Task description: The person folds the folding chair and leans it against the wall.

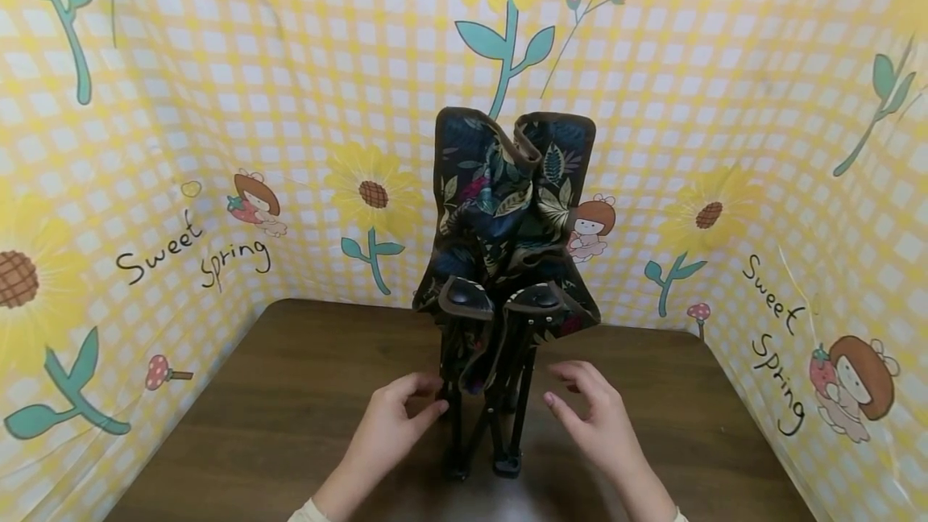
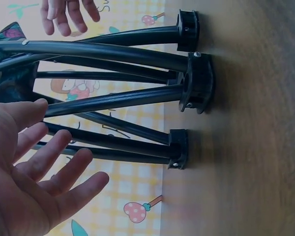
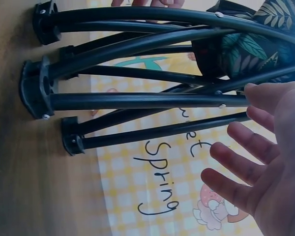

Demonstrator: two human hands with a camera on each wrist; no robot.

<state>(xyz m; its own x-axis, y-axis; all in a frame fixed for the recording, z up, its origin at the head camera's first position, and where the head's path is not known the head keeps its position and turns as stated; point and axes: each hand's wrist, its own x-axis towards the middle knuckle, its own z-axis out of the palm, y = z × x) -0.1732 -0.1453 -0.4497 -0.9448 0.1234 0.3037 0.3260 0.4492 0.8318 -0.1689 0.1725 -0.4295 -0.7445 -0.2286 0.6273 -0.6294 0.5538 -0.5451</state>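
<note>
A folded camping chair stands upright on the brown table, its dark leaf-print fabric bunched above crossed black tube legs. My left hand is beside the legs on the left, fingers spread and loosely bent; the left wrist view shows its palm facing the tubes with nothing held. On the other side my right hand is held a little apart from the legs, with its fingers spread. Black plastic feet join the tube ends at the tabletop. Whether the left fingertips touch a leg I cannot tell.
The brown wooden table has rounded back corners. Behind it and at both sides hangs a yellow checked cloth printed with flowers and cartoon figures. The chair's fabric stands close to the back cloth.
</note>
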